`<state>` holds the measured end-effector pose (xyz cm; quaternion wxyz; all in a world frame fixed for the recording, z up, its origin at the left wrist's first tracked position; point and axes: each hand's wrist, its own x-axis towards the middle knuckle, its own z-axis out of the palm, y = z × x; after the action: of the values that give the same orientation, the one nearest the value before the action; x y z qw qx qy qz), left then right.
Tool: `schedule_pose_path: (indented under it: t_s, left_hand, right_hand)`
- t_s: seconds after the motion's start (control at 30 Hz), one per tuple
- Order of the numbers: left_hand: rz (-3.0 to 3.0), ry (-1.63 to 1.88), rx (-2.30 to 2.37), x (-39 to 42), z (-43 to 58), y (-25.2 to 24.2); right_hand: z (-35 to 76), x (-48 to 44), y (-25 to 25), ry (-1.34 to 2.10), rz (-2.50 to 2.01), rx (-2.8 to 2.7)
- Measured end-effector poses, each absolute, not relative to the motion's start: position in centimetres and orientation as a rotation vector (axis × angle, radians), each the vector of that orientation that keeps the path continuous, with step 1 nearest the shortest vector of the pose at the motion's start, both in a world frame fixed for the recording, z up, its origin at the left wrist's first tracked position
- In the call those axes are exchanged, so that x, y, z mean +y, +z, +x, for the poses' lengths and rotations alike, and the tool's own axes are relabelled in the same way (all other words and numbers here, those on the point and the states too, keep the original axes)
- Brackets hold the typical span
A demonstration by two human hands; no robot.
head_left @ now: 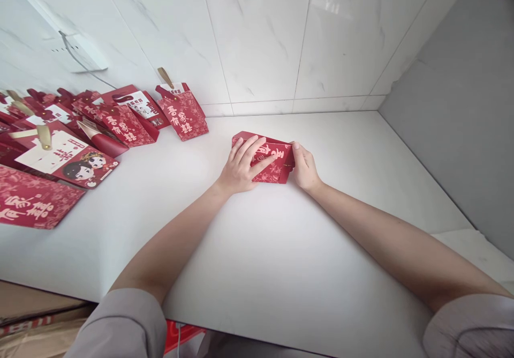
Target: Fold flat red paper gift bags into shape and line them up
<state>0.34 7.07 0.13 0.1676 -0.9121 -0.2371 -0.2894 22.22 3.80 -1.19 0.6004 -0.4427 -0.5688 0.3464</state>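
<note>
A red gift box (272, 172) with pale pink lettering and a floral pattern lies on the white table, turned sideways. Over its left part my left hand (240, 168) is spread, holding it with the fingers across the printed face and the thumb pointing right. My right hand (305, 166) pinches the box's right end, thumb at the upper corner; its other fingers are mostly hidden behind. Dark red folded flaps show at that end, next to the right hand.
Several red gift boxes with ribbon handles crowd the left side; one box (184, 114) stands apart against the tiled wall (261, 42). A socket strip (78, 53) with a grey cable is behind them. Cardboard (36, 304) lies below the table's front left edge, and a grey panel (461, 95) bounds the right.
</note>
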Motion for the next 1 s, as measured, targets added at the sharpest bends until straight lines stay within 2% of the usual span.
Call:
schedule_pose_path:
  t_s: [0.33,0.63,0.77,0.9,1.0]
  left_hand:
    - [-2.745,-0.912,-0.751,7.0,0.6,0.3]
    - [-2.749,-1.262,-1.065,7.4,0.1,1.8]
    - [-2.754,-1.672,-1.177,7.3,-0.4,2.7]
    - [-2.807,-2.403,-1.160,6.5,0.8,2.0]
    - [-2.709,-2.929,-1.412,6.1,2.1,1.3]
  right_hand:
    - [22.2,4.0,-1.3,0.843,-1.045,-1.291]
    - [22.1,4.4,-1.3,1.091,-0.925,-1.159]
    - [22.3,5.0,-1.2,1.143,-0.963,-1.090]
    - [22.3,5.1,-1.2,1.149,-0.983,-1.096]
    - [22.2,4.8,-1.2,1.111,-0.985,-1.173]
